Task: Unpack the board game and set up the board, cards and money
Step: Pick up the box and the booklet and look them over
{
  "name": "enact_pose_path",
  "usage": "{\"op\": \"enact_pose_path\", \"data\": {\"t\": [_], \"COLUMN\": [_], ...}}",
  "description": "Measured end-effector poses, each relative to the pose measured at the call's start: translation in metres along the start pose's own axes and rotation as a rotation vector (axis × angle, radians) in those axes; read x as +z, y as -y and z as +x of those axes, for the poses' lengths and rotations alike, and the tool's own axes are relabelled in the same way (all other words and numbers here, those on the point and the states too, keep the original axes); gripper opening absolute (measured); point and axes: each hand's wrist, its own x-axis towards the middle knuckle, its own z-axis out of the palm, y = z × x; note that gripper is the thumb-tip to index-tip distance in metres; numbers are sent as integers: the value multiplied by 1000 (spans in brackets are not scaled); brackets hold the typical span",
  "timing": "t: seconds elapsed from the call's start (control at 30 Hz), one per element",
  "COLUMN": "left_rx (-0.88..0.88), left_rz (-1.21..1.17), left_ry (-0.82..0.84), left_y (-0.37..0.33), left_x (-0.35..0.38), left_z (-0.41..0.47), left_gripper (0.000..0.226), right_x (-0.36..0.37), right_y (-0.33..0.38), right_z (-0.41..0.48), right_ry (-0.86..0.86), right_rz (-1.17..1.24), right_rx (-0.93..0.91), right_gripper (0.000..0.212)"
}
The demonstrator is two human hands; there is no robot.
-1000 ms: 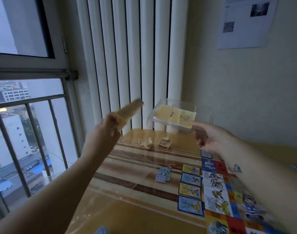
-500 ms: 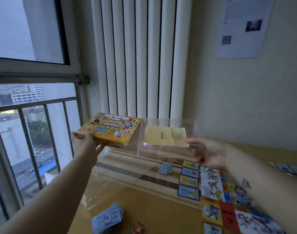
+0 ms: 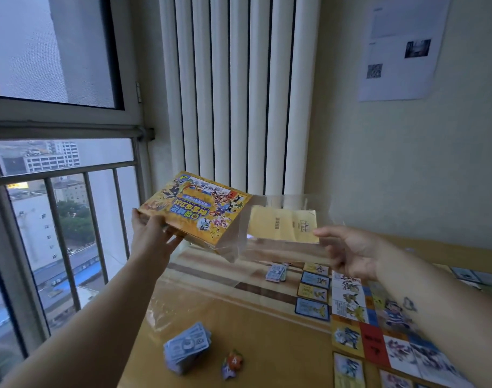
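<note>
Radiator (image 3: 239, 93) behind box (image 3: 195, 210), clear tray (image 3: 267, 249) — money stack (image 3: 187, 347), token (image 3: 232, 362) perhaps cardboard

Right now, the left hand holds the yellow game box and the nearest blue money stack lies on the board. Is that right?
No: the money stack lies on the table, beside the board. The head view shows it; the left hand does hold the game box.

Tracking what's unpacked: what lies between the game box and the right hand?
Head view: a clear plastic case holding a yellow paper sheet, reaching from the game box to the right hand.
</note>
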Motion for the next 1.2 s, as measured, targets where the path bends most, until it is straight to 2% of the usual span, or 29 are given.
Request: {"op": "enact_pose_path", "data": {"t": [0.23, 0.4, 0.47, 0.6, 0.7, 0.77, 0.93, 1.03, 1.1, 1.2], "left_rx": [14, 8, 1, -67, -126, -94, 60, 81, 83, 122], "left_rz": [17, -12, 23, 132, 206, 189, 218, 260, 272, 366], "left_ry": [-33, -85, -40, 150, 287, 300, 109, 118, 152, 157], "left_y": [7, 12, 14, 22, 32, 35, 29, 30, 32, 37], "left_x": [15, 33, 37, 51, 58, 57, 49, 49, 50, 51], "left_z": [-4, -14, -17, -32, -47, -49, -43, -41, -40, -36], "left_gripper": [63, 44, 51, 82, 88, 81, 41, 25, 33, 62], "right_x": [10, 19, 17, 14, 10, 4, -3, -3, -2, 0], "right_y": [-12, -11, -9, -9, -11, -11, -10, -11, -13, -15], "right_z": [-1, -10, -14, -18, -17, -16, -13, -11, -11, -10], "right_ry": [-107, -74, -74, -71, -66, -51, -37, -40, -37, -27], "right_rz": [35, 43, 25, 10, -5, -23, -48, -28, -13, -13], "right_rx": [-66, -75, -83, -88, -84, -71, -50, -29, -15, -3], "right_gripper": [13, 11, 12, 12, 14, 16, 12, 13, 16, 16]}}
